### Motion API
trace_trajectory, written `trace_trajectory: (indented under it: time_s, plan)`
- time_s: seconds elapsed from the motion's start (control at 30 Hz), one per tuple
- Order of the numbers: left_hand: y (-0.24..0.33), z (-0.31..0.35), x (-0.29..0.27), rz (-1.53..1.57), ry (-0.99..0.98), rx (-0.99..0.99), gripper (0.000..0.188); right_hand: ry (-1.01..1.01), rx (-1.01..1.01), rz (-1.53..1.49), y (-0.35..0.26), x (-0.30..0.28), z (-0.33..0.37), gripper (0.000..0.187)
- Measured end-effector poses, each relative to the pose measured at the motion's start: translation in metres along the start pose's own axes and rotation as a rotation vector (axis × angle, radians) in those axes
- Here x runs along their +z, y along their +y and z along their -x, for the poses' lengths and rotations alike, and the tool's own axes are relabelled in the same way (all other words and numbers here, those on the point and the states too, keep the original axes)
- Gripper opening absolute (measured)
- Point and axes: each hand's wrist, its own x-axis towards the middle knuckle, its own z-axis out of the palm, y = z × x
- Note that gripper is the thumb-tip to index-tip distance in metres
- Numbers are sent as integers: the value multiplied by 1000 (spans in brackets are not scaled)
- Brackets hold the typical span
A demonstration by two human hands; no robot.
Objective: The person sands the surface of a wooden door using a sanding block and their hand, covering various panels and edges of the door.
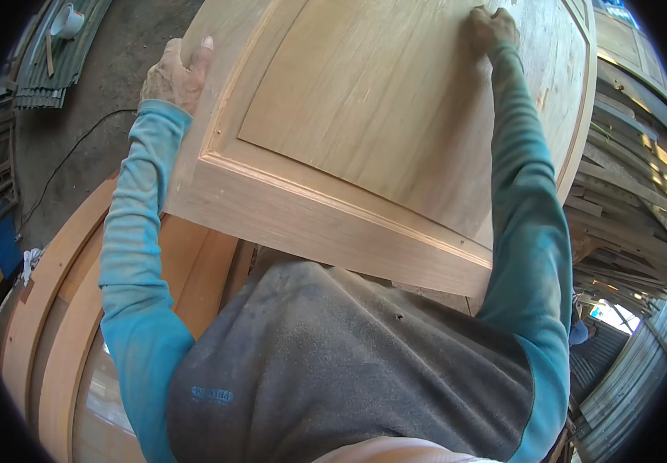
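A raised-panel wooden door (364,131) is held upright before the chest, left hand (173,76) clamped on its left edge, right hand (492,29) pressed closed against the far panel, apparently mid-sanding; steady bracing is judged necessary next.

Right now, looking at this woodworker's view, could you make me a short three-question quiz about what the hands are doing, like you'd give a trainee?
1. True or false: the left hand grips the outer edge of the pale wooden door panel.
2. Where does the right hand rest? A) on the panel's face near its far end B) on the floor C) on the orange-brown curved frame
3. Fill in: the white cup sits at the upper ____ of the view, on a stack of corrugated sheets.

Key: 1 true; 2 A; 3 left.
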Motion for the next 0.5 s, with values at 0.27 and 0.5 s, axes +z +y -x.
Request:
trace_trajectory:
  time_s: [0.27, 0.5]
  plan:
    - [-7, 20, 0, -27, 31, -94, 72, -70, -276, -258, -26, -26, 280, 29]
    - [8, 5, -8, -22, -5, -53, 74, 89, -158, 46, 42, 12, -11, 50]
